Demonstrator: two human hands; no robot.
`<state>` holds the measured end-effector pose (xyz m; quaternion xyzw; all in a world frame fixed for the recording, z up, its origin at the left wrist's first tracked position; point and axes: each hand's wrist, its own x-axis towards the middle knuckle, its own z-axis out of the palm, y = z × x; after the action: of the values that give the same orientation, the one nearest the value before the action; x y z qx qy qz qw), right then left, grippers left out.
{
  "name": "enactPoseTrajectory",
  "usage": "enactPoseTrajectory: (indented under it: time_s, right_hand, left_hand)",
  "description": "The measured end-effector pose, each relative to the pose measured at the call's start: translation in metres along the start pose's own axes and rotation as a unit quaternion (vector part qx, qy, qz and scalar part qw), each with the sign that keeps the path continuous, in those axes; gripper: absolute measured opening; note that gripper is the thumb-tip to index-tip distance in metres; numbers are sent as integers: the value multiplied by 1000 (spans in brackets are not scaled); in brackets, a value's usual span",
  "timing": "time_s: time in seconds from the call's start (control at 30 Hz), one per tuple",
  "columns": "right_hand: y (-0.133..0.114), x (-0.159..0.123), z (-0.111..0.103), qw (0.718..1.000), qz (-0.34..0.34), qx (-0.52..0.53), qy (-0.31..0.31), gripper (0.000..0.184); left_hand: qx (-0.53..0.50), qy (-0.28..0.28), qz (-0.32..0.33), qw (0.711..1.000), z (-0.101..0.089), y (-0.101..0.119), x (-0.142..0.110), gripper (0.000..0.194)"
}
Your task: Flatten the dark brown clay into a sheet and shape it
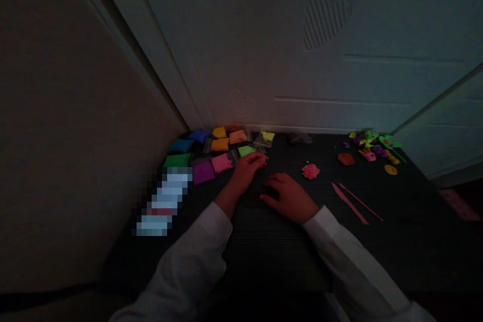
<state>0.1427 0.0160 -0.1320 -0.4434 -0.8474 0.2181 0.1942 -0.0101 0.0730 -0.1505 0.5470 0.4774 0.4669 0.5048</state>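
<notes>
Both my hands rest on a dark tabletop (415, 231) in dim light. My left hand (247, 170) lies palm down with its fingers stretched toward the clay bags, the fingertips close to a light green bag (246, 151) and a pink bag (222, 163). My right hand (290, 195) lies just beside it, fingers curled down onto the table; whether anything is under them is hidden. A small pink clay flower (310, 171) sits just right of my hands.
Several coloured clay bags, among them purple (203, 172), green (176, 160), blue (198, 135) and orange (220, 144), lie at the back left. Two pink modelling tools (350, 203) lie to the right. A red lump (345, 159) and small clay figures (373, 143) stand at the back right, before a white door (302, 35).
</notes>
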Motion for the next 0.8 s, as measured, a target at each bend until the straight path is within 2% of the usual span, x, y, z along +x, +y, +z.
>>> enactPoseTrajectory:
  time_s: [0.1, 0.2, 0.33, 0.6, 0.7, 0.8]
  right_hand:
    - [-12, -5, 3, 995, -10, -101, -8, 49]
    - [-19, -7, 6, 991, -19, -130, -18, 49]
    - [-20, -5, 9, 992, -24, -119, -32, 39]
    - [-23, -6, 6, 996, -7, -76, -49, 41]
    - [-23, -5, 2, 997, 0, -74, -34, 39]
    - [-19, -3, -4, 997, 18, -79, 9, 37]
  left_hand:
    - [-10, 2, 4, 1000, -2, -3, 0, 22]
    - [-19, 7, 12, 1000, -5, -5, 0, 22]
    - [-28, 12, 12, 999, -8, -9, 1, 22]
    - [-52, 4, 1, 999, -9, -14, 6, 23]
    - [-49, -6, 0, 999, -10, -13, 6, 24]
    - [-45, -27, 1, 999, -11, -10, 5, 28]
